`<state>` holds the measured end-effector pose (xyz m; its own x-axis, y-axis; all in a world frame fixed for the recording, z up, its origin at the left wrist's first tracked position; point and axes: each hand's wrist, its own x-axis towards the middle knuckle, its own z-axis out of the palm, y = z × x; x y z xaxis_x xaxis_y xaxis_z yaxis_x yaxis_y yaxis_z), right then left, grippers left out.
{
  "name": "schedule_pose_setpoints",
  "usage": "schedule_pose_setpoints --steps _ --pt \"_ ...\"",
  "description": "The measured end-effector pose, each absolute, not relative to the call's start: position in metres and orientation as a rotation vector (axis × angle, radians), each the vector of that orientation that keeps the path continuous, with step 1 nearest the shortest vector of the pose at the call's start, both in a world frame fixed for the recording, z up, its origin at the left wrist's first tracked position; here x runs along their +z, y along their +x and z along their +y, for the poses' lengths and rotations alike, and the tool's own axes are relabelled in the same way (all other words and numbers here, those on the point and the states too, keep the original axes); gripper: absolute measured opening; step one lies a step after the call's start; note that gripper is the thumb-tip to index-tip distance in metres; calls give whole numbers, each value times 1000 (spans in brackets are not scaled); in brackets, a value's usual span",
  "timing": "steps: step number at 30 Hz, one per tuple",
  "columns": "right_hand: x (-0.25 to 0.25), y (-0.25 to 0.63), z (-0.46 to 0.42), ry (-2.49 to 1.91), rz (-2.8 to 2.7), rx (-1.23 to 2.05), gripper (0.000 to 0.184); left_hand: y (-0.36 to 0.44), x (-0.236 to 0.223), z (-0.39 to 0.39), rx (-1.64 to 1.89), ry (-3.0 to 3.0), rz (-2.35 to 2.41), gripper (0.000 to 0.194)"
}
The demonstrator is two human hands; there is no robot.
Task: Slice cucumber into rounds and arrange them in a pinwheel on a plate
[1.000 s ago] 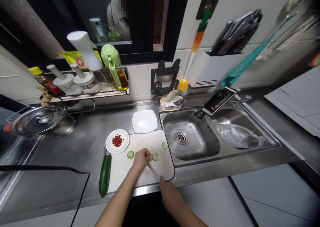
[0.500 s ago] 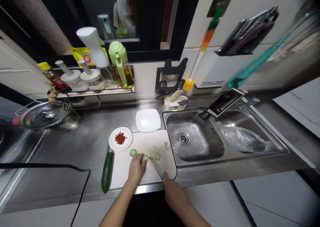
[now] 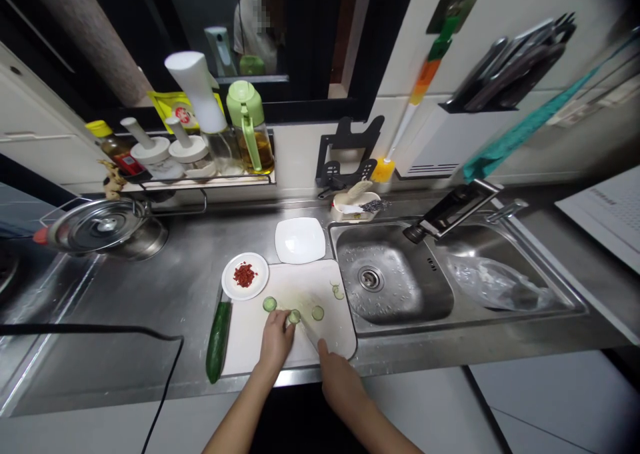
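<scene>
Cucumber piece (image 3: 294, 317) sits mid cutting board (image 3: 250, 337), pinned under fingertips of left hand (image 3: 276, 341), which is curled down on it. Right hand (image 3: 336, 377) at board's near right corner, closed round handle of knife (image 3: 310, 334); blade angles up-left w/ tip just beside the piece. Loose slices on board: one (image 3: 269, 303) left of the piece, one (image 3: 317, 313) right, thin bits (image 3: 337, 291) nr board's right edge. Whole cucumber (image 3: 219, 340) lies along board's left edge on steel tabletop (image 3: 165, 287). Small round plate (image 3: 245, 276) w/ red chopped bits touches board's far left corner; empty white square plate (image 3: 300, 239) just behind board. Sink (image 3: 395, 287) directly right of board. Pot w/ lid (image 3: 103, 227) far left.
</scene>
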<state>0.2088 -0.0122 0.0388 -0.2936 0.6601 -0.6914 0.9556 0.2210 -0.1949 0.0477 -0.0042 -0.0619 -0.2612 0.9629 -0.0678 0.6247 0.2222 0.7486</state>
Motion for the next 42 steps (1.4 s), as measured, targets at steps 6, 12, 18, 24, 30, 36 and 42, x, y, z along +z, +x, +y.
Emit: schedule_pose_setpoints --steps 6,12,18,24,30,36,42 --pt "44 205 -10 1492 2008 -851 60 48 -57 -3 806 1455 1978 28" --pt "43 202 -11 1555 1997 -904 58 47 -59 -3 817 1457 1971 26" --pt "45 198 -8 1572 2003 -966 57 47 -61 -2 817 1467 1977 27" --pt "40 207 -15 1531 2003 -953 60 46 -56 2 748 1429 2015 22" --pt "32 230 -31 1520 1975 -891 64 48 -51 6 708 1398 1991 4" --pt "34 236 -32 1515 1956 -909 67 34 -42 10 788 1230 1997 16" --pt "30 237 -33 1506 1954 -910 68 -1 -42 17 831 1055 2152 17"
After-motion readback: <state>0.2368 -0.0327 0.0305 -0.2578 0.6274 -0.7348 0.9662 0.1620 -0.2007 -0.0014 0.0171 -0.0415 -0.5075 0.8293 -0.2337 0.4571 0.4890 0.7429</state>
